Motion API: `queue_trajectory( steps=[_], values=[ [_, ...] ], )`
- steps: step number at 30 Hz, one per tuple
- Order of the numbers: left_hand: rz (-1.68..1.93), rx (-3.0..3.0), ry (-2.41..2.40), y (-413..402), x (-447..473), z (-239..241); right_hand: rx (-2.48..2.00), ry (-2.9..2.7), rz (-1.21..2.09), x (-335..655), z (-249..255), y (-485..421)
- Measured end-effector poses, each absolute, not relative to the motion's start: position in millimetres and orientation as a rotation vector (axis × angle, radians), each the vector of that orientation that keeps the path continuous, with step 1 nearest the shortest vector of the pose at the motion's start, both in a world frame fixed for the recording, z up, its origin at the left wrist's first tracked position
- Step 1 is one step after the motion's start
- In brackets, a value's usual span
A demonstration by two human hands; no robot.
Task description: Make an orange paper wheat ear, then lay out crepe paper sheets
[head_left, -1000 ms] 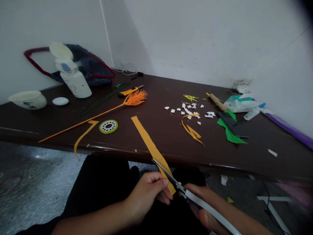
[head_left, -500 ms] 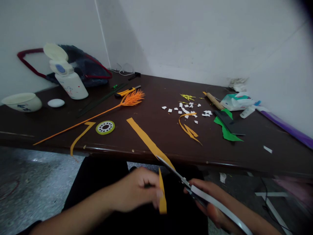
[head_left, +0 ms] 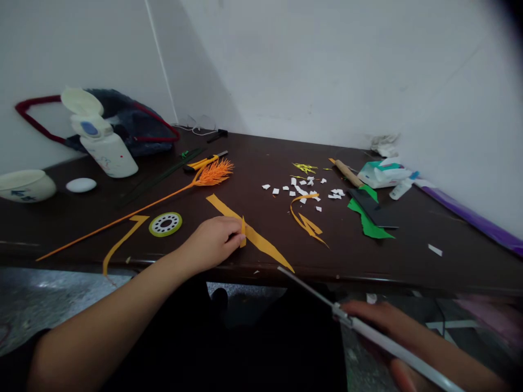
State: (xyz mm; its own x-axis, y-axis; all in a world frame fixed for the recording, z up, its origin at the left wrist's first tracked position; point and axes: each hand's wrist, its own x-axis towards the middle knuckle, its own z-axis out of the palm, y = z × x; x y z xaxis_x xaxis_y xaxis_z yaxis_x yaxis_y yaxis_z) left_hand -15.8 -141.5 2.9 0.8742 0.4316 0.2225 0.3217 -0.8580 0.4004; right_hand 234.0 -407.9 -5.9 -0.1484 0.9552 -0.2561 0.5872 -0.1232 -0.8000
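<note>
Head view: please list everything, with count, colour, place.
desk: one, brown, centre
bowl: one, cream, left
oval object: one, white, left
bottle: one, white, left
bag: one, dark, left
cutter: one, yellow, rear
plumed stem: one, orange, left
tape roll: one, yellow-rimmed, left
broad strip: one, amber, centre
small piece: one, amber, centre
scraps: many, white, right
paper: some, green, right
package: one, purple, right
scissors: one, white, right
other items: several, mixed, scattered
left hand: one, bare, pinching small piece
right hand: one, bare, holding scissors

On the bench (head_left: 253,166), a white bottle (head_left: 109,154) with its lid raised stands before a dark bag (head_left: 141,129), near a white oval object (head_left: 81,185) and a bowl (head_left: 40,185).
</note>
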Motion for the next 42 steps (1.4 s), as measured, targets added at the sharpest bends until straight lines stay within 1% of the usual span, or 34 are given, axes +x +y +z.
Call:
queue_trajectory(
  steps=[3, 6, 7, 9, 12, 15, 18, 22, 25, 28, 34, 37, 40, 42],
  values=[
    [0.531, 2.712, 0.514, -138.4, -0.3, 15.1, -1.966, -1.693, 0.734, 257.5, 1.1, -403.7],
    [0.46, 2.753, 0.489, -133.2, 31.2, 18.9, -2.327, -1.627, 0.189, 277.1, 2.5, -381.8],
    [0.391, 2.763, 0.564, -130.7, 43.0, 17.6, -2.408, -1.637, 0.061, 282.3, 2.0, -372.5],
    [0.344, 2.768, 0.645, -124.9, 63.3, 12.5, -2.495, -1.693, -0.078, 290.9, 0.4, -354.6],
    [0.369, 2.786, 0.745, -117.4, 72.8, 5.5, -2.542, -1.783, -0.134, 299.8, -2.6, -336.2],
    [0.387, 2.838, 0.782, -118.0, 51.6, 4.2, -2.543, -1.833, -0.144, 305.9, -6.0, -329.7],
    [0.238, 2.97, 0.644, -129.9, 15.1, 4.6, -2.492, -1.839, -0.127, 310.9, -9.6, -328.9],
    [0.009, 2.996, 0.448, -155.7, -19.9, -1.4, -2.415, -1.844, -0.095, 317.0, -15.0, -327.8],
    [-0.028, 3.022, 0.482, -173.3, -25.7, -11.1, -2.394, -1.843, -0.108, 319.9, -20.4, -327.6],
    [0.077, 3.081, 0.537, -184.9, -24.5, -22.0, -2.38, -1.843, -0.145, 320.4, -25.5, -328.9],
    [0.484, 3.112, 0.517, -194.7, -32.8, -38.7, -2.298, -1.902, -0.117, 319.8, -27.8, -331.3],
    [0.657, 3.103, 0.525, -198.1, -36.4, -42.3, -2.227, -1.872, -0.229, 309.4, -27.0, -335.0],
    [0.739, 3.072, 0.558, -201.3, -36.3, -44.0, -2.057, -1.818, -0.358, 279.4, -26.7, -342.1],
    [0.757, 3.043, 0.575, -202.5, -35.3, -44.6, -1.874, -1.92, -0.278, 251.9, -28.2, -346.3]
  ],
)
